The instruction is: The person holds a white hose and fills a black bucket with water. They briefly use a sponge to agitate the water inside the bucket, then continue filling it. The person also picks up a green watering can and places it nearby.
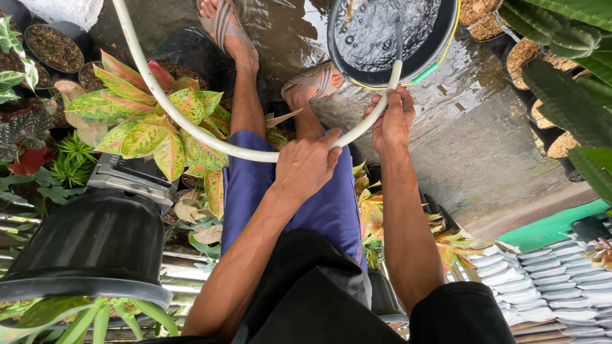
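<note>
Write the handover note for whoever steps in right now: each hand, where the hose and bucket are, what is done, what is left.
Left hand: closed around the white hose at mid-length, above the knees.
Right hand: grips the hose near its end, holding the tip over the rim of the black bucket.
Bucket: on the wet concrete floor in front of the sandalled feet; water is bubbling inside.
Done: bucket holds a good deal of water.
Left: how near the brim it stands cannot be told; potted plants stand at the left.
</note>
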